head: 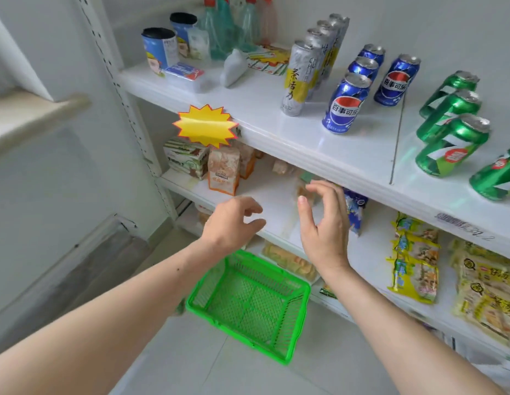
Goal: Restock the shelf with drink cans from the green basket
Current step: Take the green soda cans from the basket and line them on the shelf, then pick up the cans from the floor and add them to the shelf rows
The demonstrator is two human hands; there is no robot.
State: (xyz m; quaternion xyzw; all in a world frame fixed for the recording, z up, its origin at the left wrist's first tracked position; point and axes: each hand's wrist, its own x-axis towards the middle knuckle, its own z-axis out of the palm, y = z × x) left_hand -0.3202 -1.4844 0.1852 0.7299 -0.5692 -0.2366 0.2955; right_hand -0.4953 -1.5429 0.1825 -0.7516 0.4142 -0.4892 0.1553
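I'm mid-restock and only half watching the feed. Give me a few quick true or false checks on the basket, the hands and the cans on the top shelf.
1. The green basket has no cans in it. True.
2. The left hand grips a blue can. False: it holds nothing, and its fingers are loosely curled.
3. The blue cans stand between the tall silver cans and the green cans. True.
4. The right hand rests on the top shelf. False: it hangs in the air in front of the lower shelf, holding nothing.
5. The yellow starburst tag hangs on the basket. False: it is on the front edge of the top shelf.
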